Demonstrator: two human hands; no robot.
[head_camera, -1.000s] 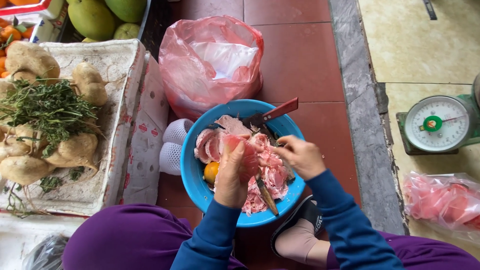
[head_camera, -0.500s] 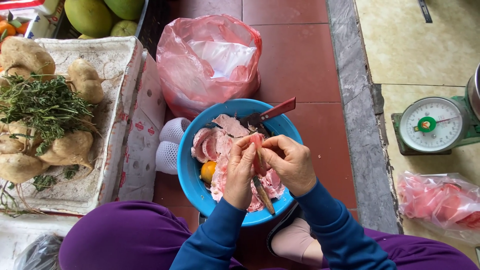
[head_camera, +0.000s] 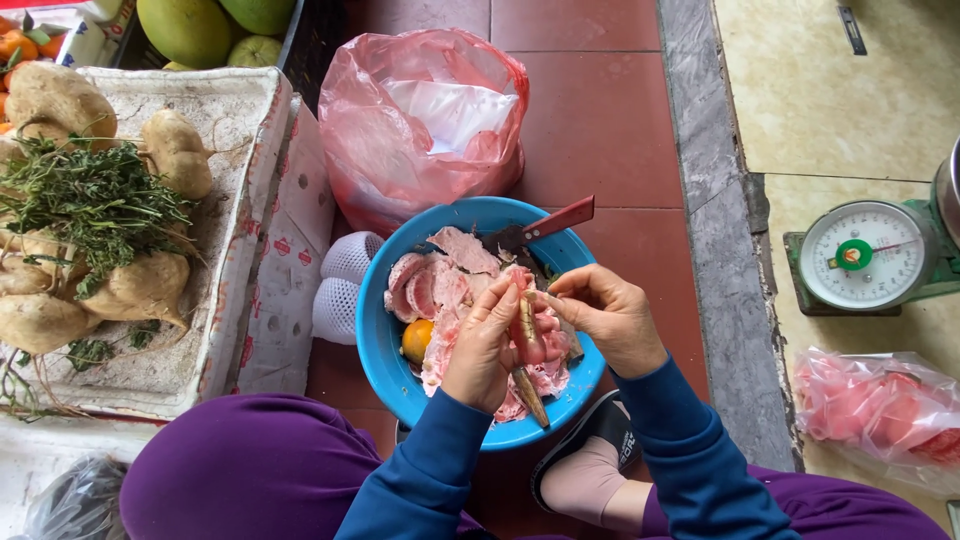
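Hands work over blue basin (head_camera: 385, 345) so scraps fall inside: left hand (head_camera: 482, 350) fingers closed on pink piece (head_camera: 527, 330), right hand (head_camera: 605, 318) fingertips pinching its far end.

Red tiled floor (head_camera: 600, 110), grey stone kerb (head_camera: 715, 230), daylight

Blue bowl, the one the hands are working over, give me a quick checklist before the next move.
1. Pink piece gripped by both hands: ok, left hand and right hand both pinch it.
2. Piece held over the blue bowl: ok.
3. Small knife clear of the fingers: cannot tell, it is tucked under the left hand.
4. Red-handled knife resting steady on the rim: ok, apart from both hands.
5. Room left in the bowl: ok, pink slices and an orange piece leave blue showing.
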